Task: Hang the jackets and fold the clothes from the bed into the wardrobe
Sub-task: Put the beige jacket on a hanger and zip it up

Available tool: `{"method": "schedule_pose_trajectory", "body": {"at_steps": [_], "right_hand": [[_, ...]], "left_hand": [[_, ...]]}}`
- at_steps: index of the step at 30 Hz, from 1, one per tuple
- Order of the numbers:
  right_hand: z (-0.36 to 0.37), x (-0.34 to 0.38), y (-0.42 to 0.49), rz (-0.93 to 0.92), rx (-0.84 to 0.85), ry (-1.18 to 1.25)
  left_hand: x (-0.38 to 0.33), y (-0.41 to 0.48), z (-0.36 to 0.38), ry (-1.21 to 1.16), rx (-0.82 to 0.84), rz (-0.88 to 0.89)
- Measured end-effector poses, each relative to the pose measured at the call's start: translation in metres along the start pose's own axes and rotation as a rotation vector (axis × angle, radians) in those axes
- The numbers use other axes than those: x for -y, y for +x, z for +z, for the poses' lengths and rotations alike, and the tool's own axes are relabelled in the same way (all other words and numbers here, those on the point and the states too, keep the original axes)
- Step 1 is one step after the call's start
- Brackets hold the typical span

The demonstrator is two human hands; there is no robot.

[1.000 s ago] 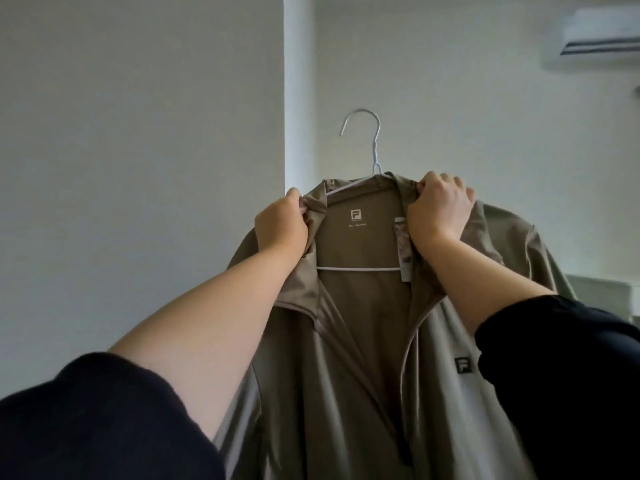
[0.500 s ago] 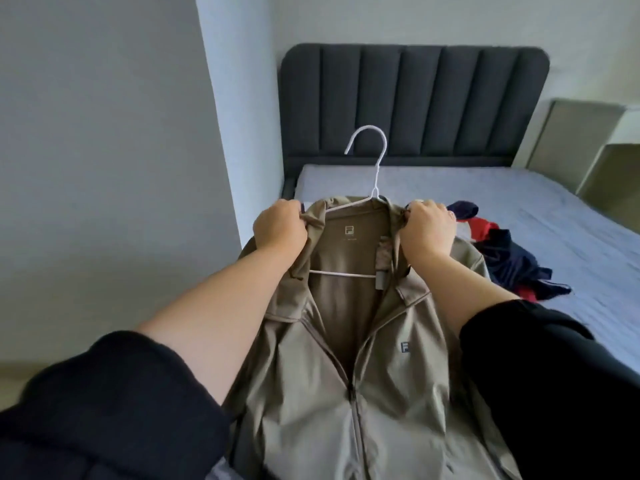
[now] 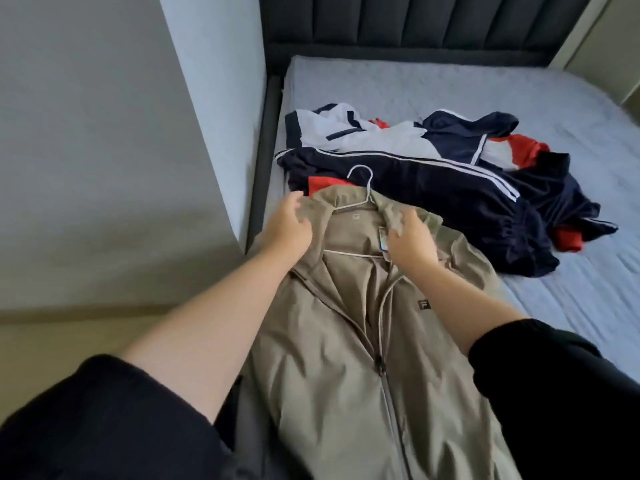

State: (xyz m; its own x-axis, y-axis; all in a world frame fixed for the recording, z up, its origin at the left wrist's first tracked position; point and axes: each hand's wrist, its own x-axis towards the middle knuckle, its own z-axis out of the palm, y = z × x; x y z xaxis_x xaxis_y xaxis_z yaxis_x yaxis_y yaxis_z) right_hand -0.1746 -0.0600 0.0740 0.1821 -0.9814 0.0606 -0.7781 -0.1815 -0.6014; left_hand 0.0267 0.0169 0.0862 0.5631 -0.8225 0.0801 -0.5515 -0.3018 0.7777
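Khaki jacket (image 3: 332, 341) is down on the bed (image 3: 519, 84) now, front up, zip part open, with the white wire hanger (image 3: 360, 202) inside the shoulders and its hook poking out past the collar; half a second ago it was held up in the air by the collar, a second ago raised against the wall. Left hand (image 3: 289, 230) sits at the left collar edge of the jacket, fingers loosely curled and spread, no longer pinching fabric as before; it touches or hovers just over the collar, cannot tell which. Right hand (image 3: 410, 240) is on the right collar beside the neck tag, fingers bent with cloth under them; a firm hold vs just resting, cannot tell. Both forearms are bare, black sleeves (image 3: 104, 427) pushed up. Camera has tilted down since the earlier frames, so more mattress shows. Just beyond the jacket's collar lies a navy jacket with white stripes (image 3: 433, 188), the hanger hook overlapping it. Beyond that, a white and navy garment (image 3: 349, 133), crumpled, with red patches. Right of the jacket's collar, further navy and red clothing (image 3: 554, 188) in a heap. Dark padded headboard (image 3: 415, 22) at the far end from the jacket. Grey wall (image 3: 104, 133) left of the jacket, close to the bed frame edge.
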Motion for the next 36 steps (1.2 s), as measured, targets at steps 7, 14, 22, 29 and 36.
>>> {"method": "schedule_pose_trajectory", "body": {"at_steps": [7, 14, 22, 29, 36], "right_hand": [[0.057, -0.034, -0.064, 0.147, 0.013, -0.029], [0.055, -0.074, -0.121, 0.165, 0.451, -0.086], [0.037, -0.086, -0.138, 0.077, 0.75, -0.097], [0.041, -0.09, -0.134, 0.097, 0.734, -0.068], [0.045, -0.094, -0.131, 0.051, 0.759, -0.112]], "left_hand": [[0.064, -0.043, 0.052, -0.314, -0.09, -0.629], [0.056, -0.099, 0.085, -0.174, 0.588, -0.689], [0.049, -0.141, 0.073, 0.316, 0.801, -0.19], [0.052, -0.165, 0.082, 0.593, 0.94, 0.001], [0.057, -0.171, 0.091, 0.727, 0.949, 0.058]]}}
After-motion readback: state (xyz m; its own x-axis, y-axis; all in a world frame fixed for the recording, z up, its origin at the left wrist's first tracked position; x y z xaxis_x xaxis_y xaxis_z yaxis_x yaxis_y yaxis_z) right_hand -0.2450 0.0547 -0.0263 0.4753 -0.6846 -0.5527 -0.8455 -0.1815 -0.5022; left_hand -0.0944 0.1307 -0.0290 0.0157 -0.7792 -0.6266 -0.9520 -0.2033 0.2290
